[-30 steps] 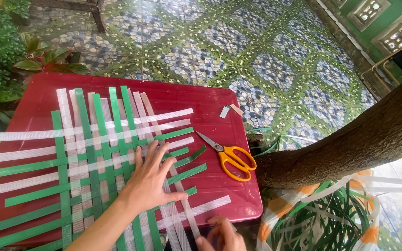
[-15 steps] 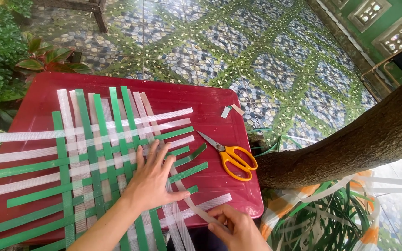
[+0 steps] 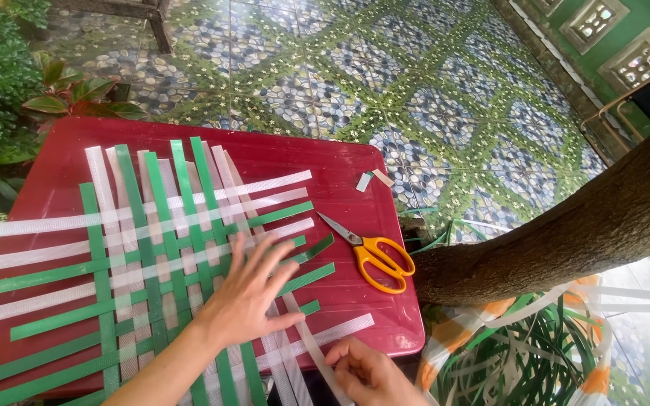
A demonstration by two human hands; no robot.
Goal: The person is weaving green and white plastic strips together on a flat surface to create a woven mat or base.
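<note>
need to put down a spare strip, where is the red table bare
Bare red shows along the far edge of the table, beyond the woven strips, and in the far right corner around two small offcuts. A narrow patch lies at the near right corner past the scissors. The middle and left are crowded with weave, with the left hand pressing on it and the right hand at the near edge.

Item count: one red desk (image 3: pixel 280 154); one pair of scissors (image 3: pixel 374 256) with orange handles; two small cut scraps (image 3: pixel 372 180) at the far edge; one woven mat (image 3: pixel 167 256) of green and white strips; two hands, left (image 3: pixel 246 297) and right (image 3: pixel 370 372).
</note>
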